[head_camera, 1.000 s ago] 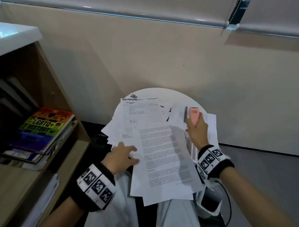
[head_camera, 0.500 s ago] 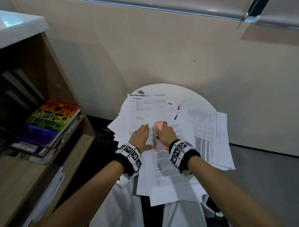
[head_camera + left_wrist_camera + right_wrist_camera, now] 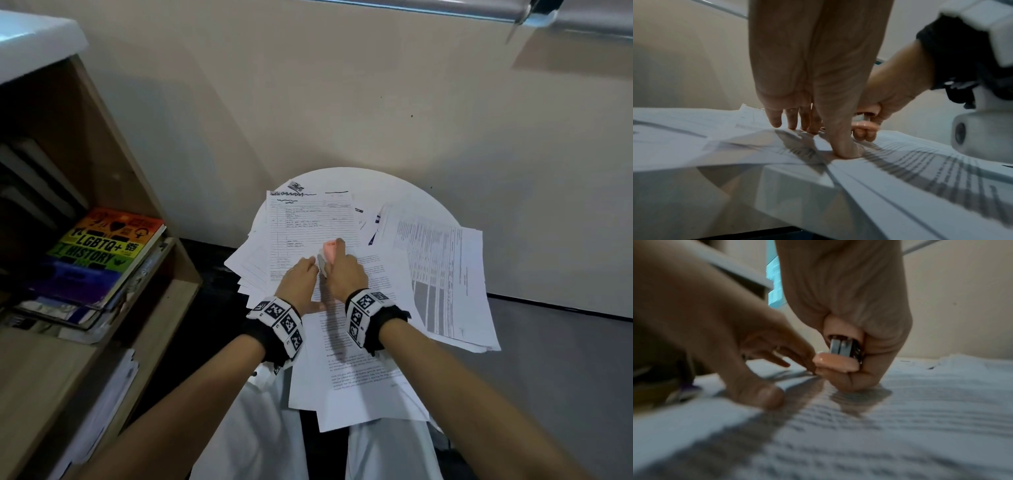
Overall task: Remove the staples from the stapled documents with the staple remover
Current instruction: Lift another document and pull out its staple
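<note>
1. Head view shows your right hand (image 3: 346,274) wrapped around the pink staple remover (image 3: 329,253), its metal end aimed down at the top left corner of the front stapled document (image 3: 363,329). That document lies on the near part of the round tabletop (image 3: 404,186) and overhangs the edge toward your lap.
2. Your left hand (image 3: 299,279) is spread flat, fingers (image 3: 777,120) and thumb pressing the sheet just beside the tool. It grips nothing, so the paper is only pinned, not held.
3. I cannot see the staple itself; both wrist views are blurred at the corner. If the metal tips miss it, you would likely gouge or tear the page instead.
4. Your left fingertips sit very near the tool's metal tips (image 3: 844,348). A slip during the squeeze could nip them, so keep them a little aside.
5. Loose papers (image 3: 260,270) lie fanned underneath. They may slide under your pressing hand and drag the document off line.
6. Pulling up hard while the sheet hangs off the edge could rip the corner or tip pages onto the floor.
7. A freed staple could drop unseen among the sheets.
</note>
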`<state>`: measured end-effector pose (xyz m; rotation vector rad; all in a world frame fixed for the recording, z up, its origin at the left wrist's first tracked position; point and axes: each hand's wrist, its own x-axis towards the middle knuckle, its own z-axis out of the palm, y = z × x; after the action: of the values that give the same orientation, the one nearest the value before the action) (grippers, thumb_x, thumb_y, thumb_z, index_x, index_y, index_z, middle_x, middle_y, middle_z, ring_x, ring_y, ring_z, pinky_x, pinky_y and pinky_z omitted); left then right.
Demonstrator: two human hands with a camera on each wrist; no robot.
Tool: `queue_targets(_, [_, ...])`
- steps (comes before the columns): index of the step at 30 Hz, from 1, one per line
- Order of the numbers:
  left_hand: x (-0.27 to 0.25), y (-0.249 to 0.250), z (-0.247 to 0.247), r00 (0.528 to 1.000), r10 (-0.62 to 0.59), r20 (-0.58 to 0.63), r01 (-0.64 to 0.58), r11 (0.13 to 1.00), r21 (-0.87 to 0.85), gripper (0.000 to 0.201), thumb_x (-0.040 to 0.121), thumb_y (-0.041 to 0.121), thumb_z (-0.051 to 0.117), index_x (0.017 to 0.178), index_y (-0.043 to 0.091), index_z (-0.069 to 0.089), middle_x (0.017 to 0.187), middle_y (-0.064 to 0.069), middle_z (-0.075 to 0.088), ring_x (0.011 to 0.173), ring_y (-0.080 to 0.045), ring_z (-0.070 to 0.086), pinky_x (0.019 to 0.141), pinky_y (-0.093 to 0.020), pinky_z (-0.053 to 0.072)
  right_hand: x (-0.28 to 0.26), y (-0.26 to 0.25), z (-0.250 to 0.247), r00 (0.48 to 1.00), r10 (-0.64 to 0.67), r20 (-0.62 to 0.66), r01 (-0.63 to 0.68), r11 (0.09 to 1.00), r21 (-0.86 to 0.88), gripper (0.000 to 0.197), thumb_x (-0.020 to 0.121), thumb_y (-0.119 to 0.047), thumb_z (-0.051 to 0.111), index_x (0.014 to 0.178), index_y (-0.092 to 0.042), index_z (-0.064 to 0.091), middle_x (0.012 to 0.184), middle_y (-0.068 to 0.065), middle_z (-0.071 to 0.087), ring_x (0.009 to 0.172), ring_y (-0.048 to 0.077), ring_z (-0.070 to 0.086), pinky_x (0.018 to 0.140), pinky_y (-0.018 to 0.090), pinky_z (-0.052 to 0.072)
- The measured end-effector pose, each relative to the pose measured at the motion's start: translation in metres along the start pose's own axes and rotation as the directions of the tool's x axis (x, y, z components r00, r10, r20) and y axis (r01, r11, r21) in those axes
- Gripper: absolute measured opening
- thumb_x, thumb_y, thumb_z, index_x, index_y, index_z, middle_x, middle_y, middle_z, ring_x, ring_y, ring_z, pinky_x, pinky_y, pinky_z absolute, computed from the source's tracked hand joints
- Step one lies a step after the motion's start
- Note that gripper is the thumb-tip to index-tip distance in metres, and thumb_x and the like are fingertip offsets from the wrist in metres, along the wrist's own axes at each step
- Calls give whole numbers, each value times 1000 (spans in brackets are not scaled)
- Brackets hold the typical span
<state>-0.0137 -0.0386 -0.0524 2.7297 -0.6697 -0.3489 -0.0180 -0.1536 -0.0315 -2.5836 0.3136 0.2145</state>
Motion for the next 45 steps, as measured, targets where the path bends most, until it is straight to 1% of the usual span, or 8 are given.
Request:
queue_targets(4, [-2,-2,-1,1000,-4,-9,4,999,-36,82,72,31,79,139,4,39,149,-10,30,137,-24,32,114,-33,27,11,-10,-1,991,132,-4,-129,977,171,47,100,-30,40,138,-6,28,128,22,51,112,38,54,86,42,44])
queue_targets(8, [0,-3,0,1000,-3,-7,2,1000,-22,81,72,33,78,138,5,40,150,-10,29,138,-23,30,114,-35,27,10,-6,4,999,18,-38,-17,999,30,50,100,-27,40,145,-18,21,120,18,55,103,36,58,73,37,36])
queue_targets(16, [2,-6,-1,997,-45,62,41,997,69,90,77,48,71,145,8,29,158,-5,16,144,-20,20,118,-41,19,13,2,-3,996,50,-71,-33,974,222,50,101,-28,37,145,-14,21,115,23,58,92,38,61,67,36,42])
queue_targets(23, [8,14,-4,992,-120,-27,123,970,211,70,90,54,49,146,18,26,144,-3,31,135,-25,29,115,-43,21,3,38,-29,994,8,-112,19,971,237,48,99,-28,39,143,-20,24,115,19,58,88,35,60,75,41,52])
queue_targets(29, [21,34,-2,988,-107,112,90,985,149,67,97,24,48,148,-1,12,158,-16,0,148,-28,1,121,-37,9,-9,91,-52,993,99,-71,-79,967,240,46,98,-29,43,140,-23,27,119,20,57,90,35,61,74,38,51])
queue_targets(32, [24,49,1,978,-134,161,124,990,68,73,97,31,47,150,2,6,158,-19,-6,147,-33,-3,120,-40,10,-13,104,-55,993,108,-43,-96,973,208,47,97,-41,44,138,-21,33,119,18,57,96,34,59,74,34,44])
queue_targets(38, [30,67,12,982,-1,191,-4,1000,25,78,93,39,53,152,12,9,160,-3,-4,148,-26,-4,121,-42,7,-4,99,-45,993,108,-52,-100,984,151,45,97,-43,40,137,-23,33,116,18,59,94,35,61,76,37,47])
queue_targets(45, [35,77,10,979,-31,202,19,998,65,71,87,30,64,146,20,25,160,6,3,147,-33,-2,118,-52,14,6,91,-41,988,135,-78,-128,988,85,45,99,-30,41,140,-15,31,120,21,58,98,39,60,78,41,50])
